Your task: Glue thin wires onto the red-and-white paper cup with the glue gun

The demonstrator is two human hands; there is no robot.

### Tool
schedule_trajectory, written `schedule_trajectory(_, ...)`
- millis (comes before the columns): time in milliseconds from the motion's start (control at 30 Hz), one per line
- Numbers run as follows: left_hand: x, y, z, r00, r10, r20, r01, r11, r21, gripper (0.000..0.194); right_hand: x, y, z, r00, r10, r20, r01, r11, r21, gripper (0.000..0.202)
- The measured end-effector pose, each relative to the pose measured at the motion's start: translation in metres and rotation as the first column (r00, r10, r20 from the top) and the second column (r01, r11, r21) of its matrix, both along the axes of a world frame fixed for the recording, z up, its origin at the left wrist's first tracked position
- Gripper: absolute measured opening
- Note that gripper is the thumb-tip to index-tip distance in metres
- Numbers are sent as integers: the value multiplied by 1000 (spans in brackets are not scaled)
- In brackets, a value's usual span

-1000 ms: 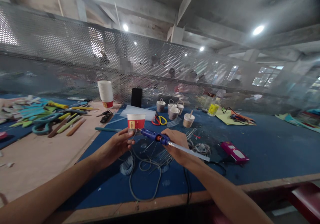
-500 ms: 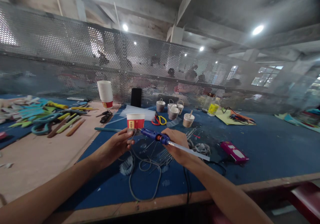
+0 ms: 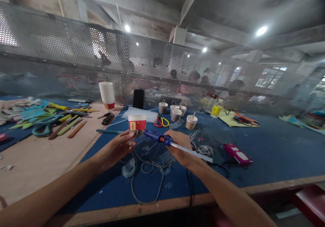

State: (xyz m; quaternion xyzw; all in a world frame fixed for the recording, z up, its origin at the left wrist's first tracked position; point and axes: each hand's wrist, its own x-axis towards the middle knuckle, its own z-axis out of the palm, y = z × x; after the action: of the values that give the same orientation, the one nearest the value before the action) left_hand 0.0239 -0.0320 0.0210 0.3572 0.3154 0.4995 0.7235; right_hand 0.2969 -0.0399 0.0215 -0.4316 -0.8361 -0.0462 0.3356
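Observation:
My left hand (image 3: 122, 145) is closed around the lower part of a red and white paper cup (image 3: 137, 122). Grey cord (image 3: 162, 183) runs from the cup's lower edge and lies in loose loops on the blue mat. In my right hand (image 3: 179, 145) is a blue glue gun (image 3: 154, 136), its nozzle at the cup's lower right side. A long clear glue stick (image 3: 191, 152) sticks out of the gun's back end. Whether the nozzle touches the cup I cannot tell. My left fingertips partly hide the cup's bottom.
Several small cord-wrapped cups (image 3: 176, 114) stand behind my right hand, near red and yellow scissors (image 3: 161, 121). Stacked paper cups (image 3: 107, 95) are at the back left. Teal scissors (image 3: 43, 125) and craft pieces lie left. A magenta box (image 3: 238, 154) lies right. A perforated screen (image 3: 152, 68) closes off the back.
The paper cup has shifted very slightly left and up in my left hand. The glue gun stays almost in place at its side.

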Motion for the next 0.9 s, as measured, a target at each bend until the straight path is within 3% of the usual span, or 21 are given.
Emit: schedule_trajectory(900,-3,1,1,1000,-11,21,11,1000,-18,12,2,-2,5,999,-37,33,36,999,18,6)
